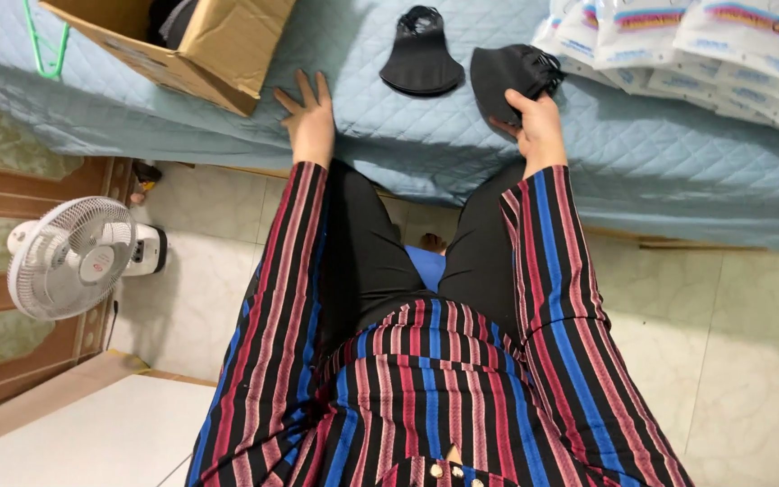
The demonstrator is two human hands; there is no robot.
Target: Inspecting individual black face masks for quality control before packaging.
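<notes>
My right hand [534, 122] grips a stack of black face masks [505, 77] at its near edge, on the light blue quilted surface [660, 162]. A second stack of black masks [421, 59] lies just to the left, apart from both hands. My left hand [308, 113] rests flat with fingers spread on the quilt, near the corner of an open cardboard box [214, 50]. Both arms wear striped red, blue and black sleeves.
Several sealed white packets [705, 50] lie piled at the far right of the quilt. A green hanger [42, 45] sits left of the box. A white floor fan [74, 257] stands on the tiled floor at the left, beside wooden panelling.
</notes>
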